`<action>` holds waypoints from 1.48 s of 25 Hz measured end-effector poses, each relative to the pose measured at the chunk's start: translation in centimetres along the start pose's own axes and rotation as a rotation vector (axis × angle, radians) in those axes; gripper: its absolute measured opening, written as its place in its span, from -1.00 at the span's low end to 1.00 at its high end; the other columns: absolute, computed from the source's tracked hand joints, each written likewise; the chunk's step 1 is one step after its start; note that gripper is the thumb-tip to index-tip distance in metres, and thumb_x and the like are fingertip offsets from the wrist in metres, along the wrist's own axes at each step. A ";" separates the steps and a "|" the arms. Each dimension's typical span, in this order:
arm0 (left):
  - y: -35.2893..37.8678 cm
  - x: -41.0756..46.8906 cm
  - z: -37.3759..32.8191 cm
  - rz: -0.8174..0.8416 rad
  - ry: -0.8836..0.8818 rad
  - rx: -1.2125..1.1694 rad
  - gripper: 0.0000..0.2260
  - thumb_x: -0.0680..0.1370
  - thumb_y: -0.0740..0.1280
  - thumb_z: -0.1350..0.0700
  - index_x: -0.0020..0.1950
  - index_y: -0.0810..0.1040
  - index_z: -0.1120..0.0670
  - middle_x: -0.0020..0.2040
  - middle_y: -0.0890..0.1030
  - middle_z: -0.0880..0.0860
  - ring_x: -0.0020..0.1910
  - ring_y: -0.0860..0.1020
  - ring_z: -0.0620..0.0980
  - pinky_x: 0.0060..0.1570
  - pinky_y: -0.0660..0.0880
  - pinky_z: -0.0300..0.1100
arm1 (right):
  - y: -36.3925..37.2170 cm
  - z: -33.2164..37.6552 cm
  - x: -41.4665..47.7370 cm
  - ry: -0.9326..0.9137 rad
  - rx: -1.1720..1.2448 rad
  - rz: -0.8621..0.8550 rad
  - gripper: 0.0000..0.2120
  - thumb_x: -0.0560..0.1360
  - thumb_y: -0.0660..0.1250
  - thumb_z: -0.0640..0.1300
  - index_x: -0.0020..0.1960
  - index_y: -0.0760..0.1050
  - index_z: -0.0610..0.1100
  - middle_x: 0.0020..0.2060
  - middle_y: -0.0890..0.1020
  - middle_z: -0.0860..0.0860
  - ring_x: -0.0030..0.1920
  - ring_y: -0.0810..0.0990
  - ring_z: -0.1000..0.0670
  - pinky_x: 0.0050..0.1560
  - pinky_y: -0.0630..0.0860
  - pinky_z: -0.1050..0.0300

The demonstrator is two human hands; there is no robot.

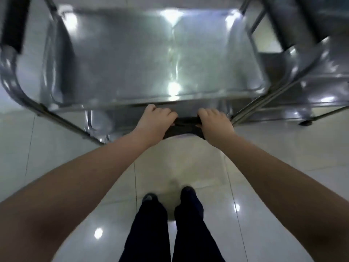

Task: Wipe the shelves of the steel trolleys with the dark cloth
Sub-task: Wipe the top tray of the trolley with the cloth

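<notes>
Dark cloth (181, 129) held centre frame, off the shelf (151, 59).
Left hand (155, 122) and right hand (215, 123) grip it; wiping likely remains.

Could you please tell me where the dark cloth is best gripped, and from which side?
By its top edge, one end in each hand, coming from the near side with knuckles up, as the left hand and right hand do. The dark cloth hangs limp, so stretching it likely keeps it flat.

Dim, soft w/ motion blur; overhead-light glare on steel shelf (151, 59) & floor tiles (98, 232); wide-angle edge warp.
</notes>
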State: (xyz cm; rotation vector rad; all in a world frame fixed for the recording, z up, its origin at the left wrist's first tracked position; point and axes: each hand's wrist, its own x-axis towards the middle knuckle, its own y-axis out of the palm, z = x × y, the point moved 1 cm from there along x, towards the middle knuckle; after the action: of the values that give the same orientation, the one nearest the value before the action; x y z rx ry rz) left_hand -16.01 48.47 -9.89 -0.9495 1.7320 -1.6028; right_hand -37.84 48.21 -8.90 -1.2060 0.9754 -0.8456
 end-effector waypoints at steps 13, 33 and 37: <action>-42.8 10.3 -4.8 -0.585 0.224 0.076 -0.82 0.60 0.29 0.03 0.16 0.58 0.01 0.04 0.66 0.03 0.06 0.58 0.11 -0.01 0.39 -0.08 | -42.1 -0.7 -8.4 0.120 -0.158 -0.551 -0.80 0.57 0.30 -0.06 0.11 0.38 -0.13 0.07 0.55 -0.12 0.09 0.49 -0.20 -0.06 0.38 -0.06; -38.3 36.1 -38.4 -0.866 0.402 0.028 -0.85 0.63 0.24 0.07 0.14 0.55 0.05 -0.01 0.55 0.04 -0.02 0.52 0.12 -0.01 0.24 -0.05 | -43.7 -36.5 -24.7 0.412 -0.271 -0.902 -0.89 0.55 0.26 -0.26 0.08 0.45 -0.19 -0.02 0.51 -0.10 -0.02 0.42 -0.14 0.02 0.39 -0.07; -33.0 41.9 -41.8 -0.789 0.366 0.044 -0.85 0.61 0.29 0.11 0.12 0.59 0.11 -0.04 0.57 0.10 -0.04 0.52 0.17 -0.04 0.32 -0.01 | -39.8 -44.7 -23.3 0.382 -0.175 -0.853 -0.90 0.54 0.26 -0.29 0.05 0.46 -0.22 -0.05 0.50 -0.14 -0.03 0.42 -0.19 -0.03 0.37 -0.09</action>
State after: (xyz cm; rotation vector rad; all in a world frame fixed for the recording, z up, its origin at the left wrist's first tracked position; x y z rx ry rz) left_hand -70.32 37.51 29.13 -1.5114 1.6227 -2.4210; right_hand -88.66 47.10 30.31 -1.6799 0.8293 -1.7363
